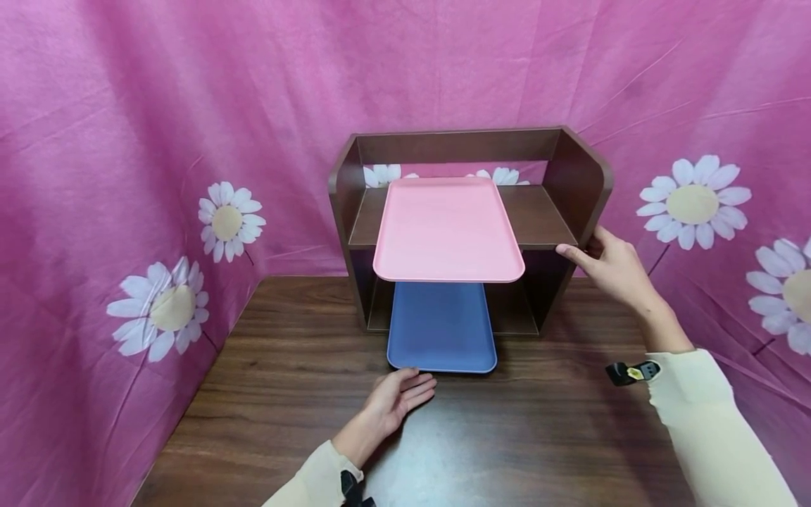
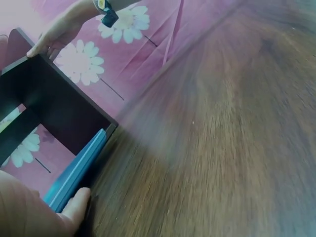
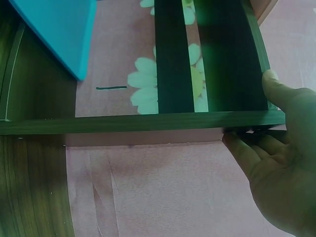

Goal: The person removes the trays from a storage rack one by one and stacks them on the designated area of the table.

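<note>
A small brown two-tier desktop shelf (image 1: 576,169) stands on the table against the curtain. On its upper board lies a pink tray (image 1: 448,229), jutting out past the front. Below it, a blue tray (image 1: 441,327) sticks out of the lower compartment. My left hand (image 1: 388,403) is at the blue tray's front left corner, fingers straight and touching the edge. With my right hand (image 1: 616,271) I grip the shelf's right side panel, thumb (image 3: 276,91) on the front edge and fingers on the outer face.
The dark wooden table (image 1: 285,394) extends in front of the shelf and to both sides. A pink curtain (image 1: 285,84) with white daisies hangs behind and along the sides. Each wrist wears a black strap device (image 1: 632,372).
</note>
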The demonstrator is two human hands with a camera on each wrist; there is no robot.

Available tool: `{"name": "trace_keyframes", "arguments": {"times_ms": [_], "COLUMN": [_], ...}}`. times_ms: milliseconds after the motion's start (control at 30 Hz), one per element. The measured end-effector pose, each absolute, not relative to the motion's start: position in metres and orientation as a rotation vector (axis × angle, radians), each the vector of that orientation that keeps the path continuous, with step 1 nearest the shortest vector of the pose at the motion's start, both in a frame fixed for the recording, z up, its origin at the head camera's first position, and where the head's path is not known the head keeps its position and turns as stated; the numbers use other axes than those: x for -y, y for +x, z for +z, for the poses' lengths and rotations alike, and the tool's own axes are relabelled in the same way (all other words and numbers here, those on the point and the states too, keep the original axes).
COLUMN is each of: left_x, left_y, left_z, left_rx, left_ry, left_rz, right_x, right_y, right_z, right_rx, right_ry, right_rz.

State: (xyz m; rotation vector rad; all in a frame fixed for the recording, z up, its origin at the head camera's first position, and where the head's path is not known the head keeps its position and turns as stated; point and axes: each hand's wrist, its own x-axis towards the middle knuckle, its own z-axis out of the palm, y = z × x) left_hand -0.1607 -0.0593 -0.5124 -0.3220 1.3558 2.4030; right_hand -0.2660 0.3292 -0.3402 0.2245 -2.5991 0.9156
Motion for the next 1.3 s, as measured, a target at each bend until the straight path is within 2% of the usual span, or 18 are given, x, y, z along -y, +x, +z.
{"name": "trace_keyframes", "arguments": {"times_ms": [367,1300], "left_x": [0.04,0.025], "left_y": [-0.165,-0.173], "left_z": [-0.515,-0.509], "left_rx": [-1.198,-1.005], "left_ry": [-0.384,-0.457], "left_rz": [2.58,2.942], "right_x": [-0.329,-0.326], "right_y": [-0.266,-0.264], "right_z": [-0.343,-0.344], "right_rx": [2.575,2.58], "right_ry": [0.23,0.213], "right_rz": [0.921,0.917]}}
